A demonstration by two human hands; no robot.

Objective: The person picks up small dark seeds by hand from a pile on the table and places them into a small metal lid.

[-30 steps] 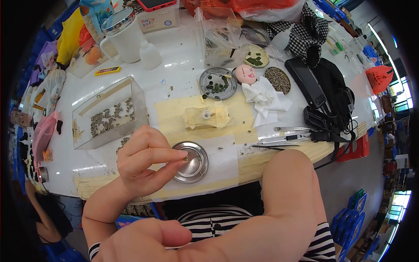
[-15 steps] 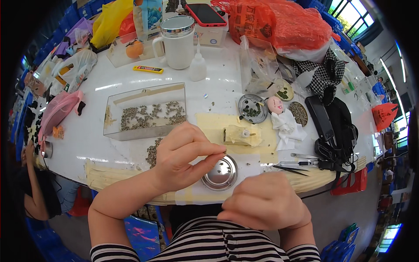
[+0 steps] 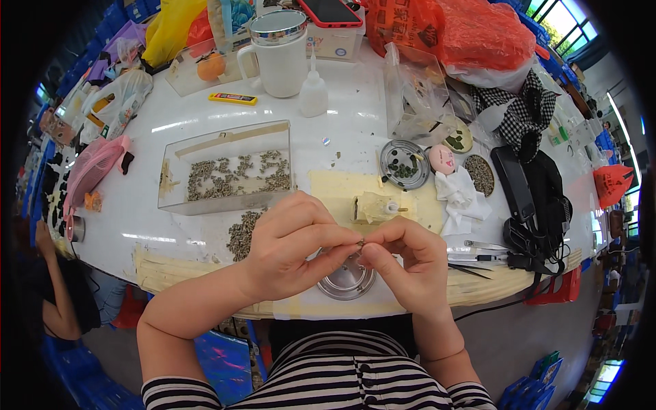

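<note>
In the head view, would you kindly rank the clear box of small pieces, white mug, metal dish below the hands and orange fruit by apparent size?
Largest to smallest:
1. Clear box
2. White mug
3. Metal dish, partly hidden
4. Orange fruit

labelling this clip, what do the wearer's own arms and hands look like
The left hand and right hand are bare: no gloves, rings or watch show. The forearms are uncovered too. Short sleeves with black and white stripes match a striped shirt with dark buttons down the front.
</note>
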